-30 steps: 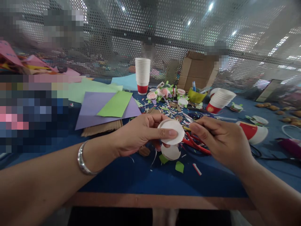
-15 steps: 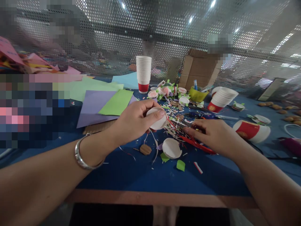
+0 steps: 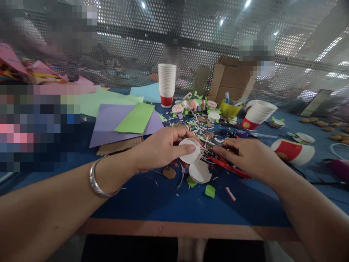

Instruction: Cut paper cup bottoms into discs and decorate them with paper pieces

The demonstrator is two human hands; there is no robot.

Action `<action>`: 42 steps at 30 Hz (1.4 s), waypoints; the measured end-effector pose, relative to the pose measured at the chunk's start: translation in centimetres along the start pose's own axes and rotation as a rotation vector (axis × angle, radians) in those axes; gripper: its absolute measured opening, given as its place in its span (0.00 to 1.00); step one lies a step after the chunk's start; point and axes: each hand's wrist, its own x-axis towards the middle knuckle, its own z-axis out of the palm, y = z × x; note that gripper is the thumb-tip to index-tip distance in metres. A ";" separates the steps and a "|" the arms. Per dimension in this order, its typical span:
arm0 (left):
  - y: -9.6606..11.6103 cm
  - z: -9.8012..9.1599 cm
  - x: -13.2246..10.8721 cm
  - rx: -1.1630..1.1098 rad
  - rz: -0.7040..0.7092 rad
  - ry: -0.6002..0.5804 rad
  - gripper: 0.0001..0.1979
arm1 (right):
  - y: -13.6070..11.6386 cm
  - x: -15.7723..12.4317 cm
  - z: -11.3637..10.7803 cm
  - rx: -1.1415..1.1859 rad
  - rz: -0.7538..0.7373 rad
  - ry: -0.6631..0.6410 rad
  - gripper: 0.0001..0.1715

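My left hand pinches a round white paper disc between thumb and fingers. Just below it, a white cup bottom with a torn edge lies on the blue table, partly covered by the disc. My right hand is closed around the metal part of red-handled scissors lying among paper shreds. A brown cardboard piece and a green scrap lie near my hands.
A tall cup stack stands at the back. Purple paper and green paper lie left. Small paper figures, a yellow container and a leaning cup stack sit behind. A red-and-white cup lies right.
My left hand has moved right and toward me with the white disc, which now overlaps the torn cup bottom. My right hand and the scissors have hardly moved.
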 end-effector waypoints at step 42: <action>-0.5 1.2 0.2 0.144 0.306 0.032 0.18 | -2.3 -2.3 0.1 0.555 -0.399 0.357 0.08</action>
